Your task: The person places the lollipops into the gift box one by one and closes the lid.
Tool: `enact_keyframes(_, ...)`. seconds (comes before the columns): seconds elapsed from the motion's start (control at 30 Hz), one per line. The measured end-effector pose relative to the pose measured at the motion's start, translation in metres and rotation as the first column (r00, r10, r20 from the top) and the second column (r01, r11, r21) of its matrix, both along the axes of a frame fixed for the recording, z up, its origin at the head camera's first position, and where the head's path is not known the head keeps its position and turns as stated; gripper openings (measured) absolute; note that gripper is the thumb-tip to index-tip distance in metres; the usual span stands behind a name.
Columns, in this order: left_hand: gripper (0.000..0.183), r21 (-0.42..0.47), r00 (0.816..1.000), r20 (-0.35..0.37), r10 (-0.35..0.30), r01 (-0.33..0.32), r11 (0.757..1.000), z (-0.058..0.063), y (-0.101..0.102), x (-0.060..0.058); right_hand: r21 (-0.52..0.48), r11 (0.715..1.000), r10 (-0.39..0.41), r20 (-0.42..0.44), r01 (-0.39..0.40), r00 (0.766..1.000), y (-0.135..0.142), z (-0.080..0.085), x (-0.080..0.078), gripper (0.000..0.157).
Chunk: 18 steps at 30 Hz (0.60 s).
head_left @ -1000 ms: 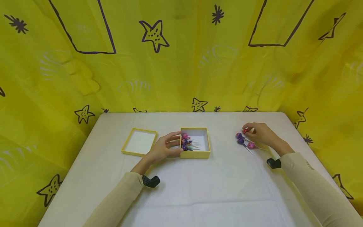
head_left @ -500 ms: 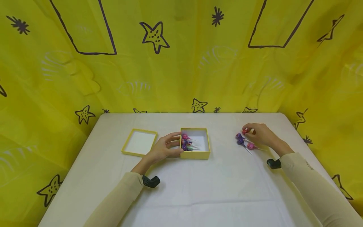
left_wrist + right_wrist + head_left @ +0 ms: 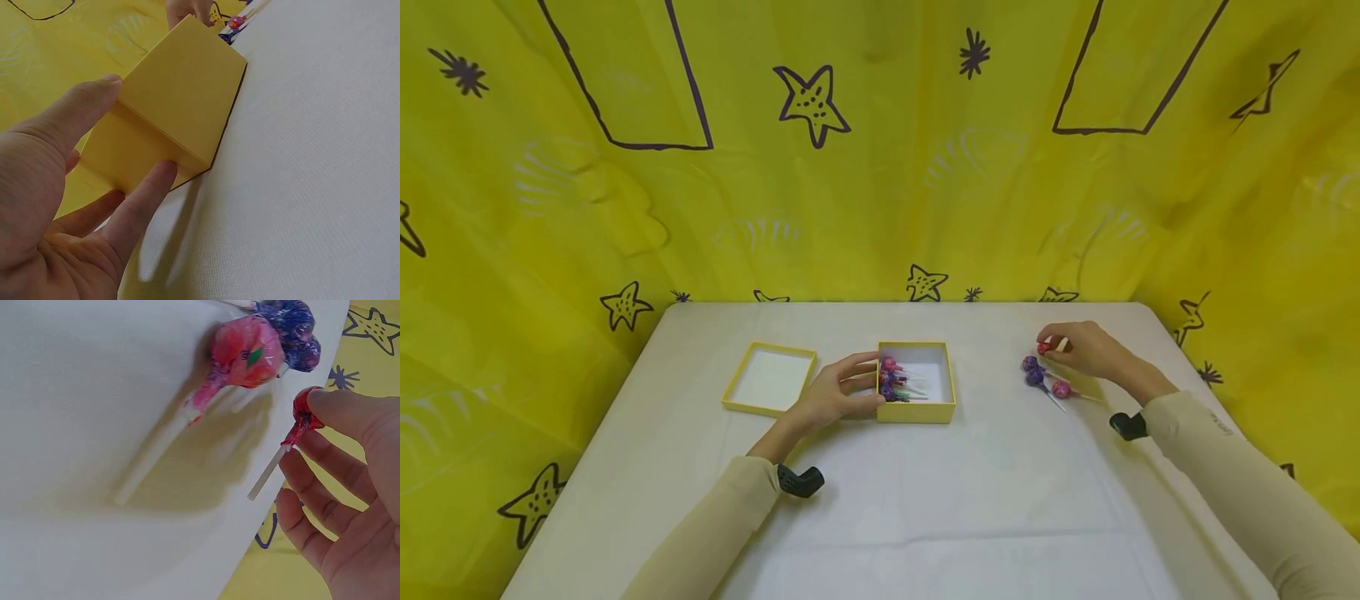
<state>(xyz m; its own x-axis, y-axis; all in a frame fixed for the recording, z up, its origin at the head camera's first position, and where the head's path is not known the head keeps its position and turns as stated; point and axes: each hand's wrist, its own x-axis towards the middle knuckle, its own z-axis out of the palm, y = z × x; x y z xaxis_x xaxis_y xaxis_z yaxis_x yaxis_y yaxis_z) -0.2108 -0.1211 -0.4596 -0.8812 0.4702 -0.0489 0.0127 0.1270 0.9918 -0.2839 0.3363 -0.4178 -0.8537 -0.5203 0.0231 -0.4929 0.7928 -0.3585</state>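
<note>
My left hand [image 3: 831, 396] holds the yellow box [image 3: 917, 411] by its left side, thumb and fingers spread over that wall; the left wrist view shows the fingertips on the box [image 3: 187, 87] from outside. Inside the box several wrapped lollipops [image 3: 891, 377] lie along the left wall, sticks pointing right. At the table's right, my right hand [image 3: 1093, 350] pinches a red-wrapped lollipop [image 3: 306, 409] by its head, its white stick hanging down. Beside that hand lie a pink lollipop [image 3: 247, 353] and two purple lollipops [image 3: 1032, 371].
The yellow-rimmed box lid [image 3: 771, 379] lies inside-up left of the box, behind the left hand. A white cloth covers the table [image 3: 985, 500]. A yellow curtain [image 3: 880, 183] with drawn stars hangs at the back and sides.
My right hand rises slightly with the red lollipop between its fingertips. The left hand stays at the box. The head view shifts a little.
</note>
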Motion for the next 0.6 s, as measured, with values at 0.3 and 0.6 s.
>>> enact_keyframes(0.3,0.079,0.019,1.0,0.004,-0.009,0.009,1.0,-0.002,0.0,-0.001,-0.016,1.0,0.009,0.033,-0.008,0.999,-0.008,0.021,0.0,0.023)
enact_keyframes(0.6,0.079,0.025,1.0,-0.004,-0.008,0.009,1.0,-0.002,-0.001,-0.001,-0.058,0.997,0.056,0.006,-0.055,0.998,-0.026,0.05,0.0,0.02)
